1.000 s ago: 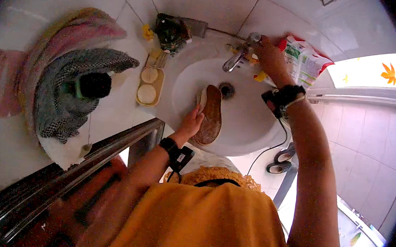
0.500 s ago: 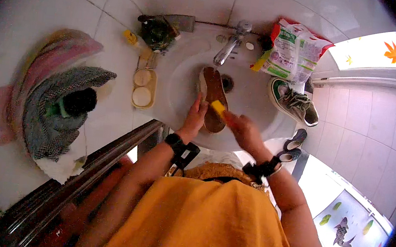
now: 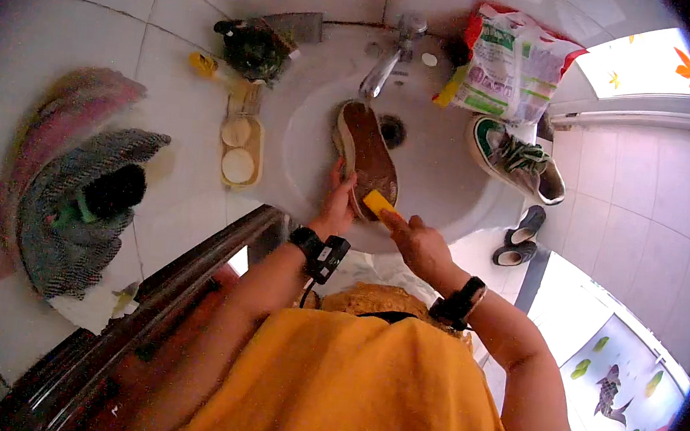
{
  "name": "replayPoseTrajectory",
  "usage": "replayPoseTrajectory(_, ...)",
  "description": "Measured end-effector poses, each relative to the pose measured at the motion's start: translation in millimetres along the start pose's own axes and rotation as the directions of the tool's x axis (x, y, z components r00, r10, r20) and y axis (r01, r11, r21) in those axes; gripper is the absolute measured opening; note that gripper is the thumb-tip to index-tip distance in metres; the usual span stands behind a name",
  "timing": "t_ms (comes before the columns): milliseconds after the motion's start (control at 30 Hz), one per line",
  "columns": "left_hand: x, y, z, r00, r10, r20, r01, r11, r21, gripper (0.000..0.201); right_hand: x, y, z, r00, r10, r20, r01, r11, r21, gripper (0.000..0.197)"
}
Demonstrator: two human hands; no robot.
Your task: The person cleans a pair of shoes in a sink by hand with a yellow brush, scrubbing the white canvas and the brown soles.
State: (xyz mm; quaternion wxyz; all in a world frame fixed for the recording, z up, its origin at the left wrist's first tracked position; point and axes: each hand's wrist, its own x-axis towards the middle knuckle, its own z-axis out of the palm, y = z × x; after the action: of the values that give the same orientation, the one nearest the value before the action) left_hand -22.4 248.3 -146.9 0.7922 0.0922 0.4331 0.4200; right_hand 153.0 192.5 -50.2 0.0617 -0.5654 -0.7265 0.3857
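A second ago my right hand point(image 3: 422, 246) was up at the tap point(image 3: 385, 69) on the basin's far rim; now it is over the near side of the basin point(image 3: 452, 172), setting a small yellow block point(image 3: 376, 203) against the upturned brown sole of a shoe point(image 3: 371, 146). Half a second ago the block sat further up the sole; it now lies at the end nearest the basin's front edge. I take that to mean the contact has passed from the middle of the sole to its near end. My right fingers pinch the block between them; whether its underside has bristles I cannot tell.

The shoe lies inside the basin, left of its middle, sole up. My left hand point(image 3: 336, 204) has thumb and fingers closed on the shoe's left edge, close to the basin's front.

With my right arm lower, a second shoe point(image 3: 515, 160), green and pale with laces, shows on the basin's right rim. As for writing, a red-and-white bag point(image 3: 511, 68) at the basin's far right corner carries green and purple print, its lines small and blurred. The wrist device point(image 3: 329, 258) before the basin bears a little pale label, too tiny to make out.
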Motion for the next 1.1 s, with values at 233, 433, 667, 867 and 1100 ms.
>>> replayPoseTrajectory(233, -2, 20, 9, 0.967, -0.191, 0.171, 0.221, 0.958, -0.183, 0.05, 40, -4, 18, 0.994, -0.041, -0.105, 0.049, 0.996, 0.081, 0.035)
replayPoseTrajectory(433, -8, 12, 20, 0.995, -0.08, 0.055, 0.085, 0.991, -0.107, 0.056, 9, 2, -2, 0.998, -0.042, 0.038, 0.04, 0.998, 0.055, 0.033)
replayPoseTrajectory(667, -5, 12, 12, 0.979, -0.166, 0.12, 0.183, 0.972, -0.15, 0.055, -1, 9, 15, 0.987, -0.125, -0.1, 0.122, 0.992, -0.032, 0.035)
replayPoseTrajectory(867, -13, 0, 20, 0.997, -0.072, -0.022, 0.074, 0.981, 0.177, 0.052, -15, 28, 9, 0.998, 0.059, -0.021, -0.061, 0.991, -0.116, 0.037)
replayPoseTrajectory(1100, -9, 1, 13, 0.994, -0.106, -0.001, 0.106, 0.994, -0.009, 0.057, 8, 26, 15, 0.959, 0.11, -0.263, -0.123, 0.992, -0.036, 0.038)
